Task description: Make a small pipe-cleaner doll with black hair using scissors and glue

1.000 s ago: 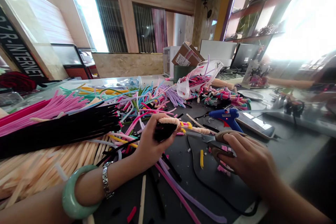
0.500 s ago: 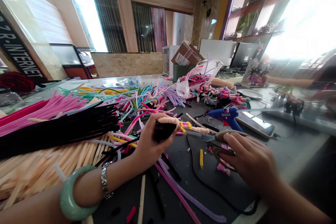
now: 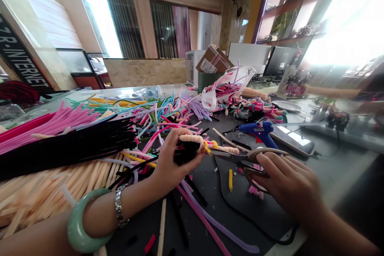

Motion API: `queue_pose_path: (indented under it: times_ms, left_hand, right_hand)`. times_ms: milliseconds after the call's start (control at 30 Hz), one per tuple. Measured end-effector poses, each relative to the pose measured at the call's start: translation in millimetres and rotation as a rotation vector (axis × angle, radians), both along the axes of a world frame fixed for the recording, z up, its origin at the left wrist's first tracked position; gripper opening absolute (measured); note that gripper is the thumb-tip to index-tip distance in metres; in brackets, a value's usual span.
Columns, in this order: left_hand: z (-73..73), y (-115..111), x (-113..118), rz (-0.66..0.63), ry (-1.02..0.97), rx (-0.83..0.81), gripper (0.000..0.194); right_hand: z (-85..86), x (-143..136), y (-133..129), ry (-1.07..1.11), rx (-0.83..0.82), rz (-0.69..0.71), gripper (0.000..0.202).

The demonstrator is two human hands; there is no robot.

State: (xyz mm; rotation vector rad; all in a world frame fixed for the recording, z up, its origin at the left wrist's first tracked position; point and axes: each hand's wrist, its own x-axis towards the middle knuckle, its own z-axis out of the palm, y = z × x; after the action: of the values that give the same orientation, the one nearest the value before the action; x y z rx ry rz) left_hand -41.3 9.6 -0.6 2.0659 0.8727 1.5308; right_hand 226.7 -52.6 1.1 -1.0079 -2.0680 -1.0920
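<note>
An office-like craft workshop: monitors [image 3: 279, 62] near the table's [image 3: 270, 214] far edge, pipe cleaners [image 3: 66, 148] heaped toward its left edge, scissors [image 3: 241, 157], a glue gun [image 3: 258, 131].

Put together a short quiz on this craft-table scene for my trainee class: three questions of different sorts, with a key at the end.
1. Multiple choice: what does the right hand hold?
A) a paintbrush
B) scissors
C) tweezers

2. Fill in the colour: the left hand holds a fuzzy piece whose black part is edged along the top in ____.

3. True or false: the blue glue gun is gripped in the left hand.

Key
1. B
2. cream
3. False; the blue glue gun lies on the dark work surface, next to the phone.
</note>
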Motion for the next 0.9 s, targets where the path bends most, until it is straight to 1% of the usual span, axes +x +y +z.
queue_pose_path:
  times_ms: [233, 367, 567, 900]
  left_hand:
    - [0.9, -1.4, 2.0, -0.051, -0.044, -0.038, 0.038]
    - [0.3, -0.4, 2.1, -0.091, -0.074, -0.041, 0.037]
    - [-0.4, 2.0, 2.6, -0.106, -0.069, -0.044, 0.04]
    - [3.8, 0.3, 3.5, -0.095, -0.055, -0.015, 0.035]
  right_hand:
    - [1.1, 0.2, -2.3, -0.012, -0.032, 0.007, 0.018]
    - [1.3, 0.7, -1.4, -0.004, -0.022, 0.011, 0.018]
    - [1.8, 1.0, -0.6, -0.005, -0.039, -0.004, 0.018]
    - [0.2, 3.2, -0.3, 0.012, -0.041, 0.004, 0.017]
